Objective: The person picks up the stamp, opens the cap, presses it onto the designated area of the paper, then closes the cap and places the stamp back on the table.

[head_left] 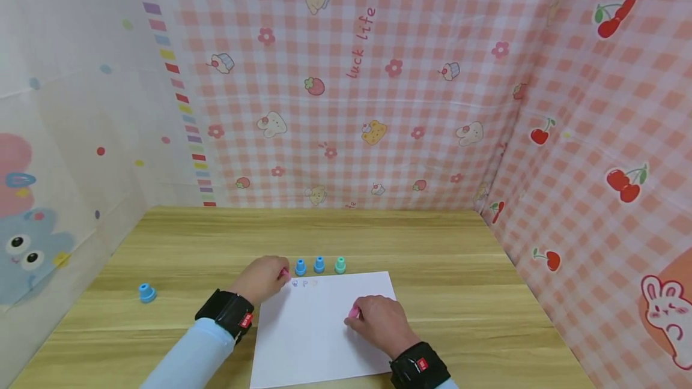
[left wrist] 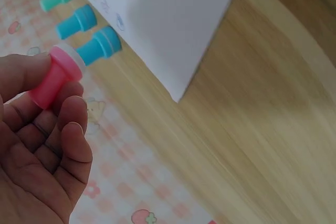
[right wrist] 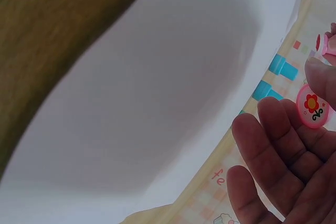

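My left hand (head_left: 263,278) pinches a small pink stamp piece (left wrist: 56,76) with a pale ring between thumb and fingers, just left of the paper's far corner. My right hand (head_left: 380,322) rests on the white paper (head_left: 319,335) and holds a pink stamp (right wrist: 313,106) whose round face shows a red flower. In the head view only its pink tip (head_left: 354,312) shows. Two blue stamps (head_left: 300,266) (head_left: 319,264) and a teal stamp (head_left: 340,265) stand in a row along the paper's far edge. Faint stamped marks (head_left: 304,283) sit in the paper's far left corner.
A loose blue cap (head_left: 146,293) lies on the wooden table (head_left: 443,257) far to the left. Patterned cloth walls (head_left: 351,107) enclose the table at the back and on both sides. Bare wood lies behind the stamps and right of the paper.
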### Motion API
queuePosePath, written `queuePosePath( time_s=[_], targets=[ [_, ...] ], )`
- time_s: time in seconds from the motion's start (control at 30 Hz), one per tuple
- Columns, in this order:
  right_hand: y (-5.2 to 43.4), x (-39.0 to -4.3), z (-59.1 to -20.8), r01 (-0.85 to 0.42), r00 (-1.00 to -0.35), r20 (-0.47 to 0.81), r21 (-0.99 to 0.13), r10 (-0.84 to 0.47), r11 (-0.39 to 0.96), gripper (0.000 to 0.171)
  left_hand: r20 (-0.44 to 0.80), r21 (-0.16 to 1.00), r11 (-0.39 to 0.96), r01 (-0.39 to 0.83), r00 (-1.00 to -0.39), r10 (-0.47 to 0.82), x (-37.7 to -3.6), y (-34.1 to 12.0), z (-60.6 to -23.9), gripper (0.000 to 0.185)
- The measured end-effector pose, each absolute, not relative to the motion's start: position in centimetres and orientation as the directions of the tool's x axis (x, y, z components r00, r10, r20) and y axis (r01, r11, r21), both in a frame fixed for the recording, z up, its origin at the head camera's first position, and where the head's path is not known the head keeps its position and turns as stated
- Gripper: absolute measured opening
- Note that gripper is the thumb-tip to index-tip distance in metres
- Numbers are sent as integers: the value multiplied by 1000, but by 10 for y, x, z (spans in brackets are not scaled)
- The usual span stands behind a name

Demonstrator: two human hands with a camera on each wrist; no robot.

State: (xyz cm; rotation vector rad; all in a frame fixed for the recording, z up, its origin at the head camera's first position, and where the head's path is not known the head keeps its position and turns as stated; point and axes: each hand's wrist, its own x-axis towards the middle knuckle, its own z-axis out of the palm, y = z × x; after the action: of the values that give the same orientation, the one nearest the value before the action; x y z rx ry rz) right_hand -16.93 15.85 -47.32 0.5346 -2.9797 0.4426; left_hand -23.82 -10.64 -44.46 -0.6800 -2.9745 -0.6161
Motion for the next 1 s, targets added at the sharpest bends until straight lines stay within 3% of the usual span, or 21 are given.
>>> queuePosePath(
  time_s=[0.57, 1.0],
  targets=[
    [159, -168, -473, -359, -932, 148, -249, -331, 899, 19, 112, 221, 854, 472, -882, 458, -253, -107, -464, 11],
    [160, -169, -473, -337, -941, 112, -266, -318, 903, 20, 71, 215, 866, 452, -891, 448, -258, -103, -472, 8]
  ],
)
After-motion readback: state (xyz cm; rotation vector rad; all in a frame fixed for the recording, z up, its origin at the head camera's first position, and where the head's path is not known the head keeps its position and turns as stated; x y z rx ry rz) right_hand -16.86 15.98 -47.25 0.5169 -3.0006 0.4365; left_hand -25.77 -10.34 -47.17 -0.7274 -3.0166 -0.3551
